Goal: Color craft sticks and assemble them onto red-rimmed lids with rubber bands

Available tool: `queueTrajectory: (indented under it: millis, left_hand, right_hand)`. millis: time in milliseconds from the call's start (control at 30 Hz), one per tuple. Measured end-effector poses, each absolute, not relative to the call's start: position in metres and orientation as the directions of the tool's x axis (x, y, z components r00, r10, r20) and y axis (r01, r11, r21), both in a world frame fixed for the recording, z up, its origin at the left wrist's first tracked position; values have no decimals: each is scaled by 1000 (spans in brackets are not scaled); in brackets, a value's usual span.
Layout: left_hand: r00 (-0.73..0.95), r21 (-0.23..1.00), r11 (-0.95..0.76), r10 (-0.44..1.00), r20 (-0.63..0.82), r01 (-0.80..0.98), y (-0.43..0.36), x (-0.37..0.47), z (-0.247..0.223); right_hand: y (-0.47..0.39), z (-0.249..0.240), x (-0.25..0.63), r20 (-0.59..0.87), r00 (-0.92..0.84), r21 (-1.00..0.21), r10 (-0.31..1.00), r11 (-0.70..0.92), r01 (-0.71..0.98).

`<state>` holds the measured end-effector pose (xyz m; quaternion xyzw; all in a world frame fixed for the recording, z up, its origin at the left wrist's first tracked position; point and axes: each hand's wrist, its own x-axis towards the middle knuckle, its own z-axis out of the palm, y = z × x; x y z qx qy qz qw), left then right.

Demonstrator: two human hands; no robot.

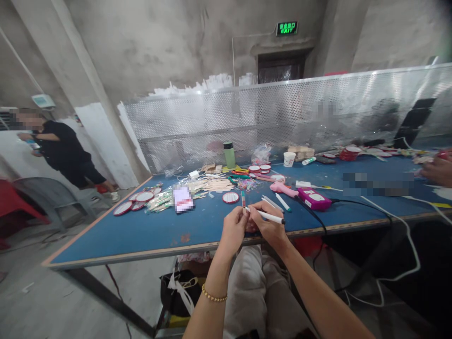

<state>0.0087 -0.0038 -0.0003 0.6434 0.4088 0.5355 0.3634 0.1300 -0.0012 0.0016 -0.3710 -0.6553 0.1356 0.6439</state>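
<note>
where the blue table (pixel 137 238) runs up to a mesh panel (pixel 212 122), clutter crowds in around the working hands. at the left, red-rimmed discs (pixel 144 196) overlap beside a spread of thin sticks (pixel 215 182), and a phone (pixel 182 199) lies at the near edge of that heap (its screen is blurred out). a lone disc (pixel 230 197) lies just beyond the hands; further back stand a green bottle (pixel 229 156) and, to its right, a paper cup (pixel 289 159). loose markers (pixel 283 203) lie just beyond the right hand (pixel 272 228), with a pink tool (pixel 284 189) behind them and a purple box (pixel 314 198) to the right, its black cable (pixel 360 203) trailing off across the table. at the far right edge another person's hand (pixel 439 170) shows, well apart; someone in dark clothes (pixel 68 148) is off to the left. near the table's front edge, the left hand (pixel 233 228) is closed in a pinch on a colored stick (pixel 243 197), which stands roughly upright, its green and red upper part clear of the fingertips. the right hand is closed around a white pen (pixel 266 216), black end pointing right and the other end close to the stick; whether they touch cannot be told. both hands hide the stick's lower end.
</note>
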Motion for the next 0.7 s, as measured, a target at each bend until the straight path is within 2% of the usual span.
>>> queueTrajectory:
  millis: [700]
  left_hand:
    - [70, 902, -407, 914, 401, 144, -9, 11, 7]
  right_hand:
    - [0, -1, 130, 745, 89, -653, 662, 694, 304]
